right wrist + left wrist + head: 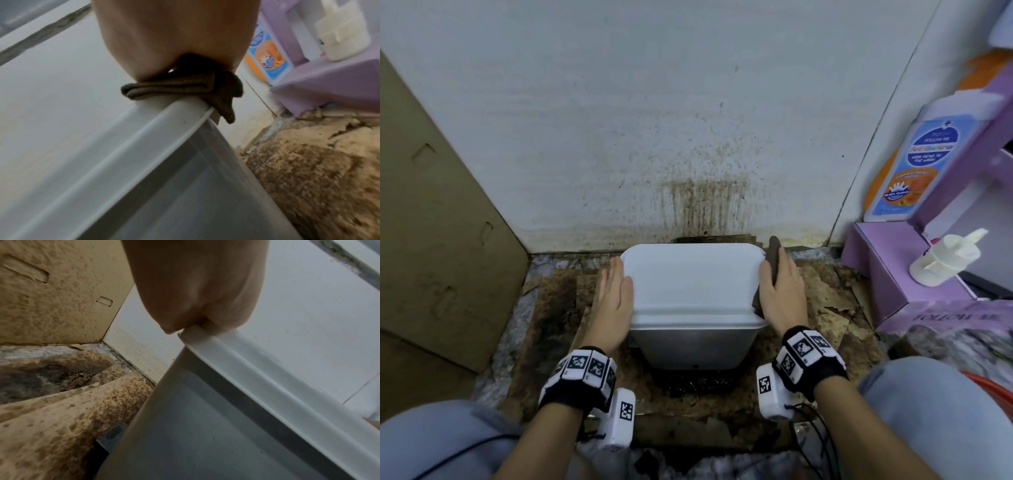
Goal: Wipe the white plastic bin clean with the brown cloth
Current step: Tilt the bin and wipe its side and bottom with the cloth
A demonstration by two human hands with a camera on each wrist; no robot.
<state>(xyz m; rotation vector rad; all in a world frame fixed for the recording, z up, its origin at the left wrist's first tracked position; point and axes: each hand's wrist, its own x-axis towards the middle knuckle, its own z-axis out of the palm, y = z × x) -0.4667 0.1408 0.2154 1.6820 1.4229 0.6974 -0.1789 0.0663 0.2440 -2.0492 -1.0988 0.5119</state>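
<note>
The white plastic bin (695, 281) stands on the floor against the wall, its top white and its near side grey. My left hand (616, 291) lies along the bin's left rim (257, 369), fingers straight and thumb on top. At the right rim (144, 138) my right hand (780, 291) pinches the folded brown cloth (774, 253) between thumb and fingers. In the right wrist view the cloth (185, 89) is pressed onto the rim under the palm (174, 32), one corner hanging over the edge. The left palm (195, 288) rests on the rim's corner.
Brown streaks stain the wall (702, 205) right behind the bin. Dirty, torn cardboard (825, 308) covers the floor around it. A cardboard sheet (431, 222) leans at the left. A purple box (893, 274), a wash bottle (914, 164) and a white pump (945, 260) crowd the right.
</note>
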